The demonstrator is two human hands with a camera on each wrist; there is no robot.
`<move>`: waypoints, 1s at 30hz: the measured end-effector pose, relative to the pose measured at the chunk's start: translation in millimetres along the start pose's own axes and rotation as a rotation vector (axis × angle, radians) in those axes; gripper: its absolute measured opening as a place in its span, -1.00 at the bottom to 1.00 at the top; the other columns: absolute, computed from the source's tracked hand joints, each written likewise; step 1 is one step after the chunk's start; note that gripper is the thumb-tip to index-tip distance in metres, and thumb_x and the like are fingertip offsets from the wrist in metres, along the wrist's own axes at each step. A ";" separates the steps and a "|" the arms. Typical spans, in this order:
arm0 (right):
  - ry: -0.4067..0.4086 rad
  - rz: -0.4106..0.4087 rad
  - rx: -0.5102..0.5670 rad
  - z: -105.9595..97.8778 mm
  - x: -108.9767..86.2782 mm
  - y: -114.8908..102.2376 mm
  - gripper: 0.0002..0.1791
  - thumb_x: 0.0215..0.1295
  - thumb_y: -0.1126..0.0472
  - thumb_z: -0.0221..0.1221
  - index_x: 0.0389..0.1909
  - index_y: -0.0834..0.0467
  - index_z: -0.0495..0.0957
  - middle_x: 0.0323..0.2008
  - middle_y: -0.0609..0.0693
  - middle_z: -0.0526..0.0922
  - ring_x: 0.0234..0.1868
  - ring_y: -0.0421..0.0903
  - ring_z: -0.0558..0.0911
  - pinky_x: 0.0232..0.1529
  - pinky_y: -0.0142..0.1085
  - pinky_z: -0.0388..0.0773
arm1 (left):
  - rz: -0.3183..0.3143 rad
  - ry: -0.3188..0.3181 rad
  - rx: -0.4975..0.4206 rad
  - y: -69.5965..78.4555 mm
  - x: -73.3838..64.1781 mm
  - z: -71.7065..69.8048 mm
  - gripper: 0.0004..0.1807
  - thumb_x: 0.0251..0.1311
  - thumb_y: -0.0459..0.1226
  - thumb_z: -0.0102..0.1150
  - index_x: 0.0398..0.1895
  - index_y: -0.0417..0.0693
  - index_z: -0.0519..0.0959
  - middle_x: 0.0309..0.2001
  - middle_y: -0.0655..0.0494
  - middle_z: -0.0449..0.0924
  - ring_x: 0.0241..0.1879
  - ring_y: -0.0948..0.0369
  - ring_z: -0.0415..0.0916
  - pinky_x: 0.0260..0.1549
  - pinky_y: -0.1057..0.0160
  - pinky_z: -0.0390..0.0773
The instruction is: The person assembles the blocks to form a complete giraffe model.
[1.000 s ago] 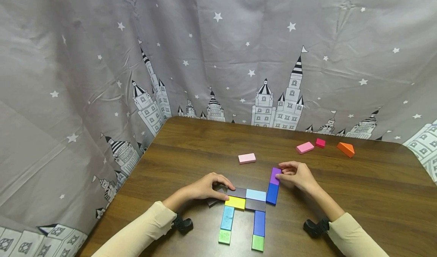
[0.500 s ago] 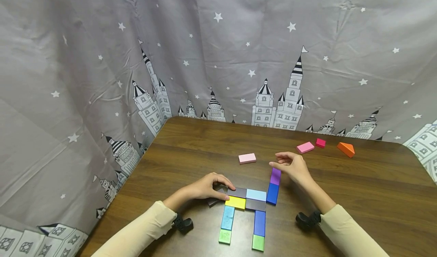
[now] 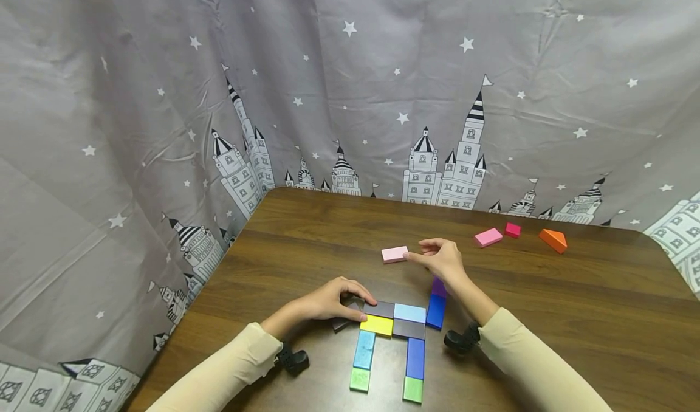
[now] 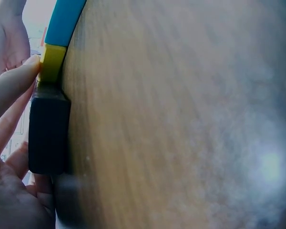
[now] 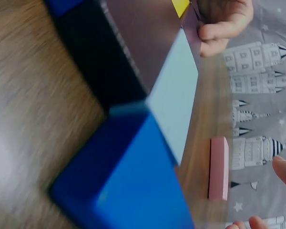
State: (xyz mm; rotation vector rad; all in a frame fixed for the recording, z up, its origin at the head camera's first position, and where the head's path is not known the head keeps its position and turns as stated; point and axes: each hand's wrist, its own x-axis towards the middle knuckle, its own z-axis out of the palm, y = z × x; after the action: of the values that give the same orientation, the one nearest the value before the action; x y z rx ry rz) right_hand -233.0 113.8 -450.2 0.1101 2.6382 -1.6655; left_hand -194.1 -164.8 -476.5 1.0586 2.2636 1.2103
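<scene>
In the head view, a light pink block (image 3: 395, 254) lies on the table with the right hand (image 3: 442, 261) at its right end. The right wrist view shows that thumb (image 5: 285, 171) and fingertips apart from the pink block. The left hand (image 3: 329, 299) rests at the left end of a block figure, thumb at the yellow block (image 3: 376, 325) and index fingertip at a dark grey block (image 3: 380, 309). Another dark block (image 3: 346, 318) sits slanted beneath this hand, partly hidden. A purple block (image 3: 439, 286), partly covered by the right hand, adjoins a blue block (image 3: 435, 312).
The figure also has a light blue block (image 3: 409, 313), another dark grey block (image 3: 409, 329) and two legs with green ends (image 3: 360, 380). A pink block (image 3: 488, 237), a red block (image 3: 512, 230) and an orange triangle (image 3: 553, 240) lie far right. A patterned curtain (image 3: 350, 96) hangs behind.
The right hand has left the purple block and moved left and away from the person, up to the light pink block. The left hand and the figure stay put.
</scene>
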 end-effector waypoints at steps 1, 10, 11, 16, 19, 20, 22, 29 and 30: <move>0.005 0.008 0.000 3.1 0.9 -0.6 -0.40 0.02 0.10 0.53 -0.01 0.41 0.62 -0.14 0.26 0.69 -0.15 0.06 0.64 -0.30 -0.39 0.54 | -0.001 -0.001 -0.001 0.1 0.0 0.0 -0.69 0.17 -0.29 0.42 0.00 -0.13 0.72 -0.01 0.11 0.69 0.08 0.27 0.52 0.16 0.23 0.42; 0.021 0.049 -0.041 22.9 6.5 -6.1 -0.35 -0.07 0.06 0.57 -0.01 0.37 0.63 -0.12 0.25 0.70 -0.04 0.12 0.61 -0.04 -0.07 0.54 | 0.009 -0.004 -0.007 1.2 0.2 -0.6 -0.68 0.17 -0.29 0.42 0.00 -0.15 0.71 0.00 0.09 0.69 0.09 0.26 0.52 0.17 0.23 0.42; 0.022 0.051 -0.044 24.5 6.5 -6.4 -0.34 -0.09 0.06 0.58 -0.02 0.37 0.63 -0.12 0.25 0.70 -0.03 0.12 0.61 -0.03 -0.07 0.54 | 0.011 -0.004 -0.006 1.1 0.2 -0.7 -0.68 0.17 -0.29 0.42 0.00 -0.15 0.71 0.00 0.09 0.69 0.09 0.26 0.52 0.17 0.23 0.42; 0.033 0.038 -0.078 32.0 7.3 -7.3 -0.34 -0.16 0.08 0.61 -0.07 0.39 0.64 -0.15 0.22 0.70 -0.06 0.10 0.60 -0.02 -0.05 0.54 | 0.022 0.000 0.001 -0.1 0.7 -0.6 -0.69 0.16 -0.30 0.42 0.00 -0.14 0.71 -0.01 0.11 0.69 0.08 0.27 0.52 0.16 0.23 0.42; 0.038 0.045 -0.102 36.1 7.7 -7.1 -0.32 -0.19 0.07 0.62 -0.08 0.38 0.63 -0.20 0.20 0.71 -0.11 0.08 0.61 -0.07 -0.07 0.55 | 0.029 0.004 0.003 -1.4 0.8 -0.6 -0.69 0.16 -0.30 0.43 -0.01 -0.14 0.72 -0.02 0.11 0.70 0.07 0.28 0.52 0.15 0.23 0.43; 0.039 0.046 -0.108 37.4 8.0 -6.8 -0.32 -0.20 0.06 0.62 -0.09 0.38 0.63 -0.22 0.19 0.71 -0.13 0.07 0.61 -0.10 -0.10 0.55 | 0.029 0.005 0.003 -1.7 0.9 -0.6 -0.69 0.16 -0.30 0.43 -0.01 -0.13 0.72 -0.02 0.12 0.70 0.07 0.28 0.52 0.15 0.23 0.43; 0.041 0.046 -0.115 39.5 8.1 -6.4 -0.32 -0.21 0.07 0.63 -0.11 0.39 0.62 -0.27 0.18 0.71 -0.18 0.05 0.60 -0.16 -0.13 0.55 | 0.030 0.006 0.004 -1.9 0.9 -0.5 -0.69 0.16 -0.30 0.43 -0.01 -0.13 0.72 -0.02 0.12 0.70 0.07 0.28 0.52 0.15 0.23 0.43; 0.064 0.025 -0.174 45.3 9.4 -4.7 -0.30 -0.24 0.07 0.64 -0.13 0.41 0.59 -0.32 0.17 0.66 -0.20 0.08 0.57 -0.13 -0.08 0.53 | 0.031 0.005 0.006 -1.6 1.2 -0.5 -0.69 0.16 -0.31 0.43 -0.01 -0.14 0.72 -0.02 0.11 0.70 0.08 0.28 0.52 0.16 0.23 0.42; 0.067 0.024 -0.181 46.1 9.7 -4.4 -0.29 -0.24 0.07 0.63 -0.13 0.41 0.58 -0.31 0.18 0.65 -0.19 0.10 0.57 -0.12 -0.07 0.53 | 0.030 0.005 0.005 -1.6 1.3 -0.5 -0.69 0.16 -0.31 0.42 -0.01 -0.14 0.71 -0.01 0.11 0.70 0.08 0.28 0.52 0.16 0.23 0.42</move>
State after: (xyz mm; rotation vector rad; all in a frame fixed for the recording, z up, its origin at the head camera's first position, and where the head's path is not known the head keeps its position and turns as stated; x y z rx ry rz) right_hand -244.0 70.7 -466.6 0.1957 2.8093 -1.4323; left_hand -196.0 -164.7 -477.5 1.0965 2.2634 1.2202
